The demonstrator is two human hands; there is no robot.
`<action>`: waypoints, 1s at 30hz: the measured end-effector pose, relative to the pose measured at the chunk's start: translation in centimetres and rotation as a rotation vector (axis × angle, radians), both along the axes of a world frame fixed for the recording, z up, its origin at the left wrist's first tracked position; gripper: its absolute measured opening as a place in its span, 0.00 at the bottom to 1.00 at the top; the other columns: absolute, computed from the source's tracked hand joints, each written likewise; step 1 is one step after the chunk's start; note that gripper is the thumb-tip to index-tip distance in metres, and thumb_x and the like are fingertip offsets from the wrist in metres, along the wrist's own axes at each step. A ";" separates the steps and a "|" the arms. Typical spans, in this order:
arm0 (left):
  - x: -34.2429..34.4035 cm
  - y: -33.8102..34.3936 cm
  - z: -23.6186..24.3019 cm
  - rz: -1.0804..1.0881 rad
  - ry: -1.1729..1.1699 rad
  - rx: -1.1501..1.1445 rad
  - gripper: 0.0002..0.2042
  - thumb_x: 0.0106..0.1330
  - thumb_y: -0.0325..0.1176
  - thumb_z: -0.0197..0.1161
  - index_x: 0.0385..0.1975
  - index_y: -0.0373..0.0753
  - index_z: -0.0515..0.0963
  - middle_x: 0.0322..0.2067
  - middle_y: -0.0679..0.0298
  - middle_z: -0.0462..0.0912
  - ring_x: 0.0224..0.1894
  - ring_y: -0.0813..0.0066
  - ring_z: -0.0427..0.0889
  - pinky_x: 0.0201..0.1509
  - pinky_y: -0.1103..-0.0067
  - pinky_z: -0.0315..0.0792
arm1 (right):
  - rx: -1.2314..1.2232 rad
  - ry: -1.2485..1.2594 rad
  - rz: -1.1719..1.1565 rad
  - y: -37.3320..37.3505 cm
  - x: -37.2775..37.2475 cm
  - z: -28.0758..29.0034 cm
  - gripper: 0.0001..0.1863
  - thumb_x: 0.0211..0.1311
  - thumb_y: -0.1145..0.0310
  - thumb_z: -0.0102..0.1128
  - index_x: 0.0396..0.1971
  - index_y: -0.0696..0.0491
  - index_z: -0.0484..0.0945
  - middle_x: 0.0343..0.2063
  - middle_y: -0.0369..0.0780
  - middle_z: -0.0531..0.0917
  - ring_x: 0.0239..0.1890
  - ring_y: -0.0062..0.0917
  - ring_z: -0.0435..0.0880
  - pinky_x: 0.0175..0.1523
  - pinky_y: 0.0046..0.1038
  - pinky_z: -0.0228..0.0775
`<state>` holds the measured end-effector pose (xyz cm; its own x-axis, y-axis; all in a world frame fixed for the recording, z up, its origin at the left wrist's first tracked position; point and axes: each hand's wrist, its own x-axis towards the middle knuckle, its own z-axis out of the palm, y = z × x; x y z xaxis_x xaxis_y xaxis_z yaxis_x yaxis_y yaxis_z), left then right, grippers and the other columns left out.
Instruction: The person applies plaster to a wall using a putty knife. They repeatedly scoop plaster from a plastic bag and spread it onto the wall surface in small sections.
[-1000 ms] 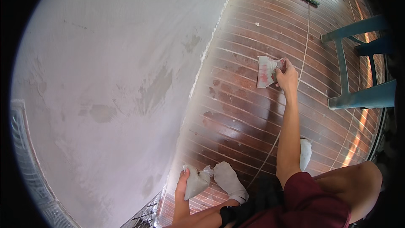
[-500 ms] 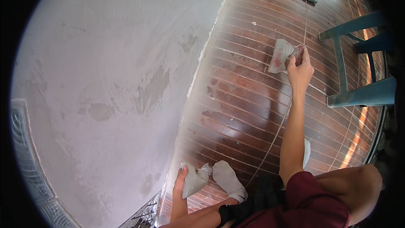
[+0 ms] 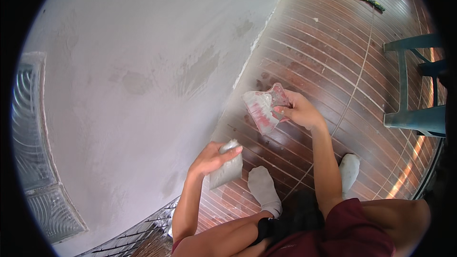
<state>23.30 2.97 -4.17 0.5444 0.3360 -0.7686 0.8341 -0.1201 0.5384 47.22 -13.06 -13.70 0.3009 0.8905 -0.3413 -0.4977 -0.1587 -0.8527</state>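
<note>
The left hand is gripping the bag while the right hand is pinching the scraper, whose wide edge is probably best kept clear of the bag.

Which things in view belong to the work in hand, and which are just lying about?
In use, apparently:
- red scraper, smeared pale, in the right hand
- pale bag, in the left hand
- patchy grey wall, alongside

Probably just about:
- teal stool
- dark-handled tool on the floor
</note>
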 end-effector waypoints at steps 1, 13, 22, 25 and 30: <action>0.7 0.4 0.5 -0.040 0.023 0.029 0.29 0.61 0.59 0.63 0.28 0.30 0.81 0.23 0.60 0.80 0.29 0.73 0.77 0.35 0.73 0.71 | 0.016 -0.034 0.067 0.4 -0.8 0.5 0.18 0.64 0.78 0.57 0.54 0.56 0.73 0.41 0.36 0.82 0.41 0.17 0.80 0.44 0.25 0.79; 3.6 1.9 0.8 -0.121 0.071 0.117 0.29 0.59 0.60 0.65 0.24 0.32 0.81 0.18 0.61 0.77 0.25 0.71 0.76 0.32 0.71 0.69 | 0.079 -0.512 0.187 0.3 -0.8 3.1 0.15 0.55 0.75 0.64 0.42 0.62 0.74 0.27 0.50 0.80 0.27 0.36 0.77 0.35 0.33 0.70; 4.0 1.7 0.0 -0.174 0.061 0.098 0.29 0.58 0.59 0.66 0.23 0.31 0.80 0.17 0.61 0.76 0.24 0.72 0.74 0.31 0.71 0.67 | 0.115 -0.490 0.217 0.8 -1.8 1.6 0.14 0.57 0.77 0.63 0.43 0.61 0.75 0.26 0.42 0.80 0.26 0.25 0.74 0.34 0.28 0.70; 4.0 1.7 -0.4 -0.196 0.072 0.121 0.30 0.57 0.60 0.66 0.21 0.31 0.80 0.16 0.59 0.75 0.23 0.70 0.74 0.30 0.70 0.67 | 0.124 -0.475 0.217 0.8 -1.9 1.6 0.15 0.59 0.79 0.62 0.46 0.60 0.75 0.26 0.37 0.79 0.26 0.17 0.73 0.33 0.24 0.71; 4.2 1.8 -1.4 -0.229 0.123 0.095 0.32 0.56 0.62 0.66 0.18 0.29 0.78 0.15 0.57 0.75 0.21 0.68 0.73 0.29 0.68 0.66 | 0.126 -0.497 0.154 1.0 -2.3 1.6 0.12 0.53 0.74 0.65 0.36 0.60 0.75 0.27 0.53 0.79 0.28 0.47 0.75 0.35 0.36 0.68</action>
<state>27.50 4.81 -5.59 0.5190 0.2886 -0.8046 0.8378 -0.3585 0.4118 44.91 -12.06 -12.12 0.2611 0.9621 -0.0786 -0.0082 -0.0792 -0.9968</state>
